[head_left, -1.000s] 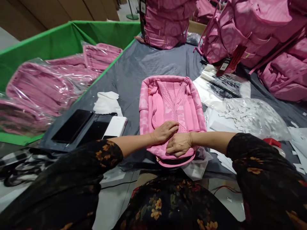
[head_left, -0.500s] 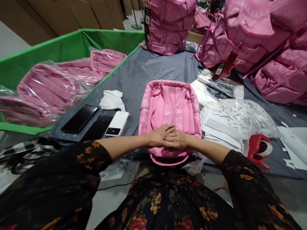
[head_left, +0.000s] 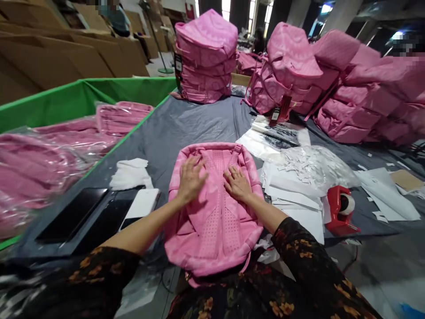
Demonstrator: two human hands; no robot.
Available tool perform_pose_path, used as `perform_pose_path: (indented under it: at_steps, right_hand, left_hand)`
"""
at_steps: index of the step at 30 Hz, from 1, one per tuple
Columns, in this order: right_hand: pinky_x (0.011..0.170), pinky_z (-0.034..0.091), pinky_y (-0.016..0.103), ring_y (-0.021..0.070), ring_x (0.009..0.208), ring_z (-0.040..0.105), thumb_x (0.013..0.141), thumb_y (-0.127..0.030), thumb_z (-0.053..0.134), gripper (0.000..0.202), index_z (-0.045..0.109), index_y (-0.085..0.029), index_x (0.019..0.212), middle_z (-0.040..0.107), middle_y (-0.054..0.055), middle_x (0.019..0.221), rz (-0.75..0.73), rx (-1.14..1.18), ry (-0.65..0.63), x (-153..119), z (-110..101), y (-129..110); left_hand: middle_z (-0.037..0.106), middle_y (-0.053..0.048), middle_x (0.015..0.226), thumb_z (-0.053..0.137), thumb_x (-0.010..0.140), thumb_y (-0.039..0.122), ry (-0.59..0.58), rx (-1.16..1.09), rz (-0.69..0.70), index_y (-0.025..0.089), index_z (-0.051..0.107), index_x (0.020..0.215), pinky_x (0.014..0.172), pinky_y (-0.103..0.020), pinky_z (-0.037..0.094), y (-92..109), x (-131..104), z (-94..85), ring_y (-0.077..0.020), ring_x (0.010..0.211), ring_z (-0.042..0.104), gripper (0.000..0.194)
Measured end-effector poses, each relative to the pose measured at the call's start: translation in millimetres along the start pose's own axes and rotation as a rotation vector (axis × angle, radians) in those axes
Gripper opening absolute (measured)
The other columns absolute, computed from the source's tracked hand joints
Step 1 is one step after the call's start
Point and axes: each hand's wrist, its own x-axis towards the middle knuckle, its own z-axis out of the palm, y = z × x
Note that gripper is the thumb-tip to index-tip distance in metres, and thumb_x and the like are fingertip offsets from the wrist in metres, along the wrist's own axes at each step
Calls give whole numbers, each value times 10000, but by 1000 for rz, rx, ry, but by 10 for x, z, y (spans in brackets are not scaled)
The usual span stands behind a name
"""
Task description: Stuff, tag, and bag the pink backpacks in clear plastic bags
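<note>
A pink backpack (head_left: 212, 239) lies on the grey-covered table in front of me, its padded, perforated back panel facing up. My left hand (head_left: 191, 179) is over the upper left of that panel, fingers spread and a little blurred; whether it touches the fabric I cannot tell. On the right side of the panel my right hand (head_left: 237, 182) rests with its fingers stretched out. Neither hand grips anything. The bag's near end hangs over the table edge by my lap.
Left are phones (head_left: 73, 215), a white power bank (head_left: 141, 204), a white cloth (head_left: 131, 173) and a green bin (head_left: 133, 86) of bagged backpacks. Right are papers (head_left: 292, 199), a plastic bag of white bits (head_left: 318, 166) and a red tape dispenser (head_left: 339, 210). Stacked backpacks (head_left: 206, 57) stand behind.
My hands have parted from their clasp near the bag's lower end and moved up the panel, fingers spread. The view has tilted up, showing more of the room.
</note>
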Motion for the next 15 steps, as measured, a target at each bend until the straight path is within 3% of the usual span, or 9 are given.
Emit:
perform_pose_path:
  at_steps: [2,4,6,9,12,15]
  right_hand:
    - [1277,224,515,268,1541,326,1039,-312,444,530,439,-145,1543,400,174,1627,20,51,58,-12,25,19]
    - [1275,262,486,245,1518,372,1037,-266,414,521,434,-141,1543,447,167,1599,41,99,95,2,31,58]
    - [1271,285,471,236,1503,397,1034,-239,394,512,445,-142,1535,471,161,1582,48,133,117,16,44,102]
    - [1264,307,478,232,1488,420,1031,-222,382,501,461,-167,1522,489,150,1570,31,165,150,2,84,129]
    - [1259,316,472,238,1479,427,1029,-216,385,483,489,-163,1497,499,151,1558,15,161,184,-36,130,94]
    - [1217,371,462,262,1438,470,1003,-199,437,440,558,-141,1423,535,177,1513,13,113,159,-6,116,96]
  left_hand:
    - [577,-188,1430,411,977,393,40,-13,-142,91,585,1396,1240,-542,312,-3,191,203,-295,1449,454,545]
    - [544,-173,1481,445,974,373,28,-47,-147,182,566,1426,1212,-603,330,119,224,412,-320,1462,438,506]
    - [505,-153,1525,466,978,421,13,-74,-121,233,529,1452,1171,-580,393,264,160,499,-319,1433,468,514]
    - [590,-173,1416,475,976,506,-9,16,-21,199,564,1412,1108,-576,434,343,117,298,-356,1323,524,541]
    - [631,-180,1371,445,995,510,-6,163,58,209,604,1391,1122,-642,354,273,285,-3,-406,1341,474,523]
    - [481,-133,1571,447,990,579,-71,180,131,261,529,1495,1200,-661,218,212,497,29,-413,1493,315,602]
